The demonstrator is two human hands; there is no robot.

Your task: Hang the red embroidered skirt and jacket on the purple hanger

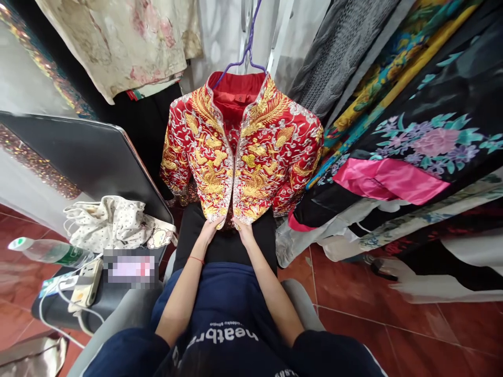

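Note:
A red jacket [271, 162] with gold and silver embroidery hangs in front of me on a purple hanger [248, 50]. Its stand collar is open at the neck, and the front edges run down the middle, nearly touching. My left hand [212, 229] grips the lower front corner of the left-side panel. At the matching corner of the other panel, my right hand [242, 229] holds the hem. Fingers of both hands are partly hidden by the cloth. Black fabric [228, 250] lies over my lap beneath the hem.
Several garments, including a black one with floral embroidery [436, 141], hang close on the right. At left stand a dark panel [78, 162], dotted white cloth [110, 222], a plastic bottle [55, 252] and a power strip [87, 285] with cables. Red tiles [353, 324] cover the floor.

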